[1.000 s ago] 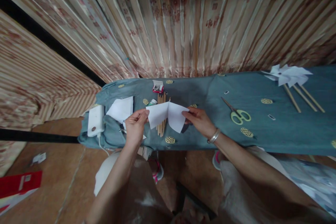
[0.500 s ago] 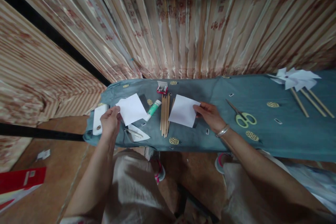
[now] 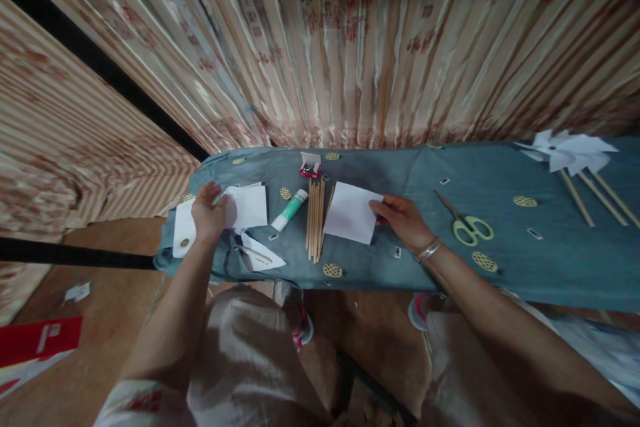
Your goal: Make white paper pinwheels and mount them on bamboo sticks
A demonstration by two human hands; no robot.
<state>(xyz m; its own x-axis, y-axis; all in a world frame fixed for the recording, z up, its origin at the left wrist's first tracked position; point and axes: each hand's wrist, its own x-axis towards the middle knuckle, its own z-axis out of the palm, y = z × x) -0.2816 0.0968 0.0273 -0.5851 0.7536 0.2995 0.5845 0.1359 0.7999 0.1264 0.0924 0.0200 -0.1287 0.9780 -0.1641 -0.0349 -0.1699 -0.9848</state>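
a striped curtain (image 3: 350, 47) fills the upper frame, and below it a cloth-covered table (image 3: 575, 267) spans the middle. the right hand (image 3: 403, 220), right of centre, pinches a white square of paper (image 3: 350, 213) by its right edge, thumb against fingers; the square reaches leftward from that grip, nearly as wide as long, so no long axis stands out. the left hand (image 3: 209, 213), left of centre, is loosely spread and grasps nothing that shows; a paper pile (image 3: 250, 207) lies just to its right, though whether the thumb touches it i cannot tell. the bundle of sticks (image 3: 315, 220) runs up and down the frame just past the square's left edge, nearer the right hand's fingers than the left's. scissors (image 3: 465, 223) lie to the right, a glue stick (image 3: 290, 209) slants between pile and sticks, and a small open box (image 3: 311, 165) sits at the sticks' upper end
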